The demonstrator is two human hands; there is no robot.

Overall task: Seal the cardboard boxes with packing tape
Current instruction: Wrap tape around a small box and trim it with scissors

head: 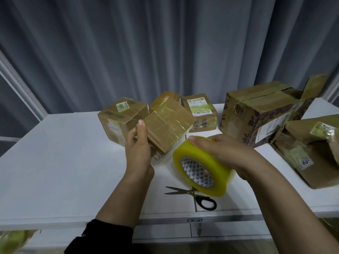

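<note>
My left hand grips the near left edge of a small cardboard box, which is tilted up off the white table and has clear tape across its faces. My right hand holds a thick yellowish roll of packing tape just to the right of that box, fingers curled over its outer rim, with the patterned core facing me.
Scissors with black handles lie on the table below the roll. More cardboard boxes stand behind and to the right: one at the left, a labelled one, a large one with partly raised flaps, another at the right edge. Grey curtains hang behind.
</note>
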